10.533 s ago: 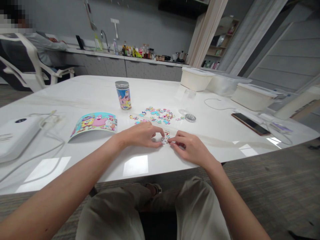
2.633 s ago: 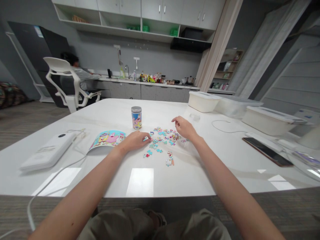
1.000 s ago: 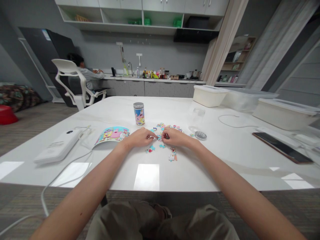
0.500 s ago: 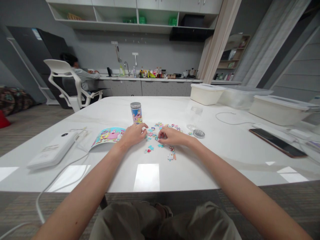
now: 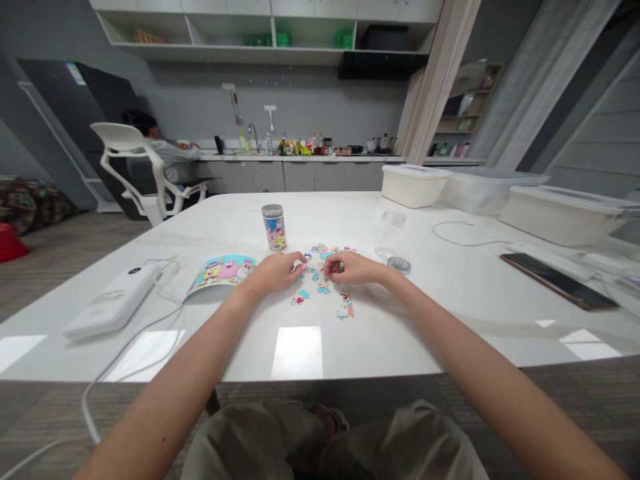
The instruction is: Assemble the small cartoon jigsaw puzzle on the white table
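Small colourful jigsaw pieces [image 5: 327, 257] lie scattered on the white table [image 5: 350, 347]. My left hand [image 5: 274, 272] rests at the left edge of the scatter with curled fingers, the fingertips pinched on a small piece. My right hand [image 5: 353, 268] sits just to the right of it, fingers curled over pieces, pinching something too small to name. A few joined pieces [image 5: 344, 308] lie nearer to me. The puzzle's cartoon tin [image 5: 274, 227] stands upright behind my left hand. The printed picture sheet [image 5: 223, 270] lies to the left.
A white device [image 5: 114, 301] with cables lies at the left. A round lid [image 5: 399, 265] and clear jar [image 5: 389, 233], a phone [image 5: 559, 281] and lidded plastic boxes [image 5: 413, 185] are on the right. Another person sits in a white chair [image 5: 133, 167] at the far counter.
Over the last second both hands have stayed over the scattered pieces with small shifts; my right hand has moved slightly right. A piece now lies just in front of the hands.
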Demonstrator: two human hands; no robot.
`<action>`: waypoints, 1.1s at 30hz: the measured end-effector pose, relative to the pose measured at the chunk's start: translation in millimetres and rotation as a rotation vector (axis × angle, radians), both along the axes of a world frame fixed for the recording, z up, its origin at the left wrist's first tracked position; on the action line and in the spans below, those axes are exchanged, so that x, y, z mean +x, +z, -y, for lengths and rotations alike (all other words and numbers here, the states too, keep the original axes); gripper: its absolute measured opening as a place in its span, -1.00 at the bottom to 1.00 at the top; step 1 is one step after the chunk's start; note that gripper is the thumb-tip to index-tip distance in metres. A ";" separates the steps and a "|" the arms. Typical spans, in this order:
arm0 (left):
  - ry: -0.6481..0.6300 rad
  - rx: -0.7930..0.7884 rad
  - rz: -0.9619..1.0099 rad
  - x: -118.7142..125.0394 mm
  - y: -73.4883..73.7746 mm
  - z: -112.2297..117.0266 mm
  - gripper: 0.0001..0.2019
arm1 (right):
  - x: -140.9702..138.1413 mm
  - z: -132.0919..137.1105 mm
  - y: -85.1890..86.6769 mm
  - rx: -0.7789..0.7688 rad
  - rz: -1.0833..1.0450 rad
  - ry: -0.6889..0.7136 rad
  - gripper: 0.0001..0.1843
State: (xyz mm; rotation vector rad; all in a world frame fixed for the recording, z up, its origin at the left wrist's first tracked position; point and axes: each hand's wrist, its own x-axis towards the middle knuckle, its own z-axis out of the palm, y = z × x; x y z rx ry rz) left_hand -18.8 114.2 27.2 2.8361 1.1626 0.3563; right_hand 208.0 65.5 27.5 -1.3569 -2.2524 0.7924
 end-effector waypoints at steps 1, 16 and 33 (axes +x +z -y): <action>-0.024 -0.009 -0.004 -0.2 -1.2 -0.8 -0.68 | 0.2 1.6 2.3 0.004 0.021 0.024 -0.80; -0.089 -0.004 0.028 -0.8 -3.4 -2.5 -0.73 | -4.0 6.0 4.6 -0.070 -0.068 0.066 -0.91; -0.315 -0.482 0.317 20.6 1.2 33.0 -0.64 | 4.0 15.3 29.1 -0.228 -0.401 0.282 -0.94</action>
